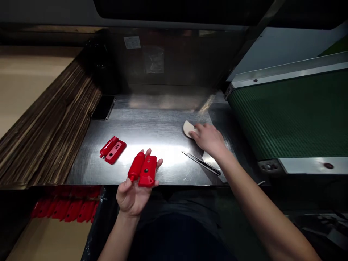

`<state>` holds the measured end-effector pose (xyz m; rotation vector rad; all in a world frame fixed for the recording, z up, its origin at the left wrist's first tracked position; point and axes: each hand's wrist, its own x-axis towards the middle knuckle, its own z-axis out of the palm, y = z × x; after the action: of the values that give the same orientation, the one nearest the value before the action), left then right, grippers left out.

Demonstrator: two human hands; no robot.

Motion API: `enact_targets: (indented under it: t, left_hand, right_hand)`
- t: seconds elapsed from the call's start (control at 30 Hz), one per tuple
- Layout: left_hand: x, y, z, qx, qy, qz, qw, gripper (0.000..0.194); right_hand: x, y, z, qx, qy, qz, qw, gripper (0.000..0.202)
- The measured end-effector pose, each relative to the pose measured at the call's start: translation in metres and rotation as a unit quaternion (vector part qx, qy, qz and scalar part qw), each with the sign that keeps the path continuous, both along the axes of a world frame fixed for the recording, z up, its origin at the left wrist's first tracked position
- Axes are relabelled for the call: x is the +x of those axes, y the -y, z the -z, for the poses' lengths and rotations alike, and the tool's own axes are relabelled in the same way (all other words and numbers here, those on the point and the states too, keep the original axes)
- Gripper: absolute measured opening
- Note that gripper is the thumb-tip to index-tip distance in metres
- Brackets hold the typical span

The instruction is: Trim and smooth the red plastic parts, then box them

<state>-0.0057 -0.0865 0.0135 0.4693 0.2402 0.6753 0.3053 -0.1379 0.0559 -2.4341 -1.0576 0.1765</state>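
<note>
My left hand [133, 197], palm up, holds a red plastic part [148, 171] with a rounded cylinder side and a flat side near the table's front edge. To the right, my right hand [208, 138] has its fingers on a white rounded pad [188, 128] lying on the metal table [152, 119]. A second red part [115, 151] lies left of my left hand. Below my right hand is a slim pointed metal tool [201, 163], resting on the table.
A dark phone [103, 107] lies at the back left, beside stacked cardboard sheets [67, 105]. At the right is a green conveyor belt [296, 112] with a metal frame. Several red parts [73, 210] sit in a box at the lower left.
</note>
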Motion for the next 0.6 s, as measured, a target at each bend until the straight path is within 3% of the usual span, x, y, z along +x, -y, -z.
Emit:
enact_targets:
  t: [0.1, 0.17, 0.27, 0.33, 0.4, 0.5, 0.6]
  left_hand:
    - [-0.007, 0.000, -0.004, 0.012, 0.020, 0.060, 0.998, 0.082]
    - [-0.015, 0.000, -0.006, 0.033, 0.000, 0.094, 0.995, 0.088]
    - [-0.031, 0.003, -0.005, 0.075, -0.045, 0.146, 0.985, 0.098]
    - [-0.039, 0.010, -0.001, 0.096, -0.084, 0.200, 0.971, 0.098]
    - [-0.043, 0.021, 0.007, 0.106, -0.129, 0.269, 0.949, 0.093]
    - [-0.037, 0.041, 0.024, 0.106, -0.166, 0.355, 0.914, 0.078]
    - [-0.020, 0.063, 0.042, 0.087, -0.182, 0.425, 0.883, 0.065]
  right_hand:
    - [-0.023, 0.035, 0.000, 0.077, -0.006, -0.020, 0.997, 0.055]
    - [-0.061, 0.075, 0.005, 0.114, -0.065, -0.079, 0.988, 0.045]
    - [-0.121, 0.140, 0.037, 0.102, -0.200, -0.166, 0.960, 0.043]
    - [-0.145, 0.179, 0.075, 0.105, -0.238, -0.092, 0.961, 0.046]
    - [-0.147, 0.210, 0.117, 0.150, -0.221, 0.070, 0.961, 0.056]
    - [-0.115, 0.242, 0.167, 0.202, -0.183, 0.244, 0.931, 0.055]
    - [-0.072, 0.250, 0.192, 0.220, -0.164, 0.310, 0.910, 0.053]
